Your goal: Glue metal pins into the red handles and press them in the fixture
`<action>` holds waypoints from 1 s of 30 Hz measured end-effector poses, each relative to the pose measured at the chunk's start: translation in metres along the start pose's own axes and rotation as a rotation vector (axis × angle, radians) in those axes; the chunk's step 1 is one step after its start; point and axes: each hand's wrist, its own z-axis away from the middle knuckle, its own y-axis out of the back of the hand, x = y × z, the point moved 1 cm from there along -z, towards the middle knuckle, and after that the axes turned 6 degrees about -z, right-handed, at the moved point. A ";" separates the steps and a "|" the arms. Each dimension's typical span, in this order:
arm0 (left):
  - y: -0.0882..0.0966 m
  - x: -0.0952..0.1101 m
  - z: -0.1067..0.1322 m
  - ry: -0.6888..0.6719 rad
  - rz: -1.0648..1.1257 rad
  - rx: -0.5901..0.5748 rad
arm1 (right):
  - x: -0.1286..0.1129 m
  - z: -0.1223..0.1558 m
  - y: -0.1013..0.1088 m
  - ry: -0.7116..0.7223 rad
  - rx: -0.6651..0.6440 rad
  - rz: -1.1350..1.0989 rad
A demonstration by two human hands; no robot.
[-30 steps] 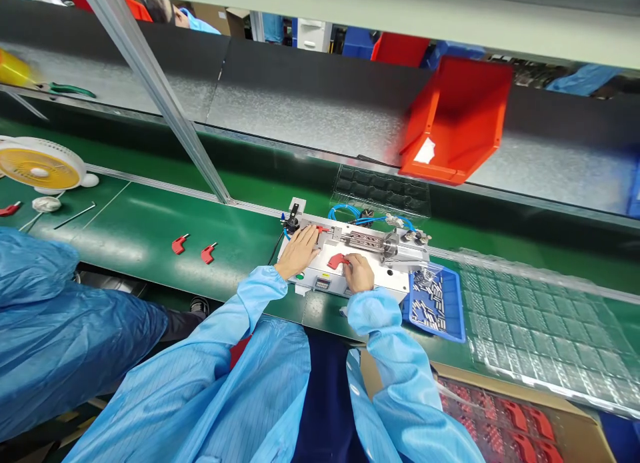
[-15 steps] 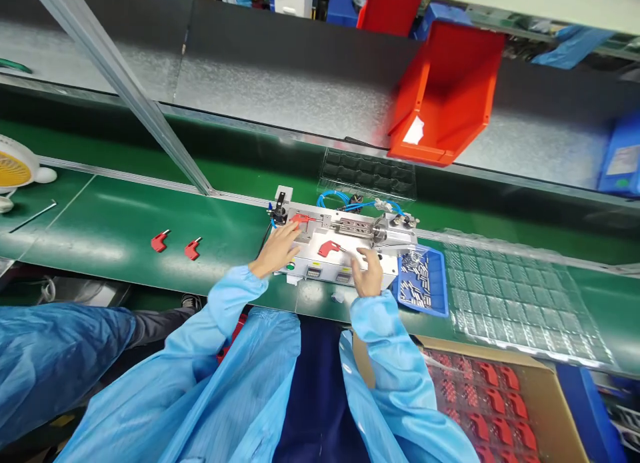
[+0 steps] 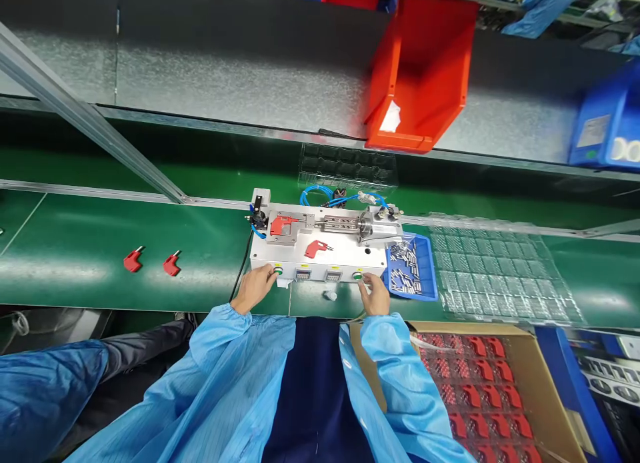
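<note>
A white bench-top press fixture stands on the green table. At its front left, my left hand has curled fingers, thumb and fingertips closed at a green push button. My right hand is bent at the other green push button, thumb and forefinger at its rim. A red pistol-shaped part sits in the fixture's nest, its metal pin pointing towards the clamp and cylinder. Another red part with a pin lies on the fixture's top plate.
Two red parts with pins lie on the table to the left. A blue tray of metal pins adjoins the fixture. Clear blister trays lie to the right. Below stands a carton of red parts. An orange-red bin sits on the shelf.
My left hand has come down from the nest to the left button, leaving the red part there. My right hand has moved from beside the loose red part to the right button. The view has shifted.
</note>
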 end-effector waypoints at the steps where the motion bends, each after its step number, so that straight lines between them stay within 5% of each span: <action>1: 0.002 0.000 0.000 -0.001 -0.010 -0.006 | 0.003 -0.002 0.001 -0.001 -0.016 -0.010; 12: 0.010 0.014 -0.001 0.072 -0.138 -0.034 | 0.008 -0.015 -0.009 -0.052 0.007 0.028; 19: 0.025 0.014 0.003 -0.013 -0.091 -0.061 | -0.002 -0.005 0.000 0.093 0.121 0.085; 26: 0.043 0.056 -0.004 -0.402 0.063 0.242 | 0.000 -0.005 -0.012 0.202 0.193 0.154; 30: 0.041 0.087 -0.023 -0.433 -0.067 0.343 | 0.004 -0.005 -0.020 0.192 0.204 0.140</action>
